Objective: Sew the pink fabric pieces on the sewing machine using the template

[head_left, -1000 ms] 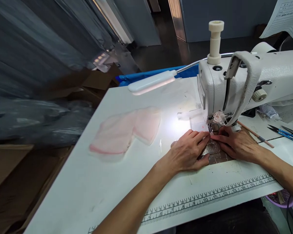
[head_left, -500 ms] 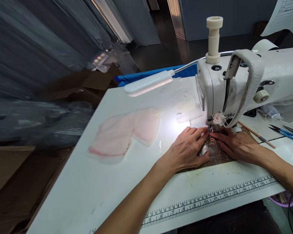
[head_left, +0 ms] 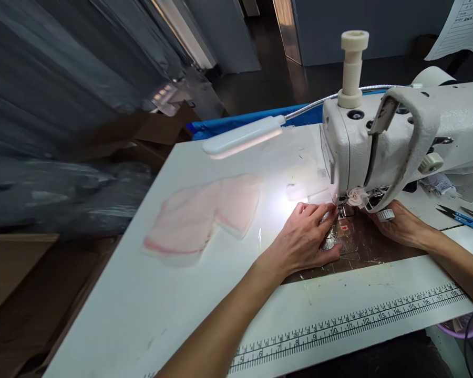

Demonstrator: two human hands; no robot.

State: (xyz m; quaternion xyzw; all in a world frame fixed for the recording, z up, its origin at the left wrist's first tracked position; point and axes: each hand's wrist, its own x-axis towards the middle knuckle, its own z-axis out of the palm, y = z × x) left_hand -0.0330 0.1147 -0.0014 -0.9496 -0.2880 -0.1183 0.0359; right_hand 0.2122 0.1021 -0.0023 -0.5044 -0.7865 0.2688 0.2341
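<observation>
My left hand point(head_left: 305, 236) lies on the brown machine bed plate point(head_left: 374, 241). Its fingertips are pressed together beside the presser foot point(head_left: 343, 211), on a piece of pale pink fabric point(head_left: 308, 193) that is mostly hidden behind the hand. The left thumb stretches out over the plate. At the right of the needle area, my right hand point(head_left: 404, 226) is partly behind the white sewing machine point(head_left: 339, 147) and its ribbed knob point(head_left: 385, 214). Its fingertips are hidden, so I cannot tell what they hold. A ruffled pale pink scrap point(head_left: 357, 196) hangs just above the foot.
Pale pink cut pieces point(head_left: 189, 215) lie on the white table point(head_left: 114, 304) to the left. A lamp point(head_left: 244, 137) hangs over the table. Blue-handled scissors point(head_left: 463, 218) lie at far right. A ruler strip point(head_left: 331, 332) runs along the front edge.
My right hand has moved right and away from the foot, baring more of the plate. The brown stick that lay near it is out of sight. My left hand has stayed nearly in place.
</observation>
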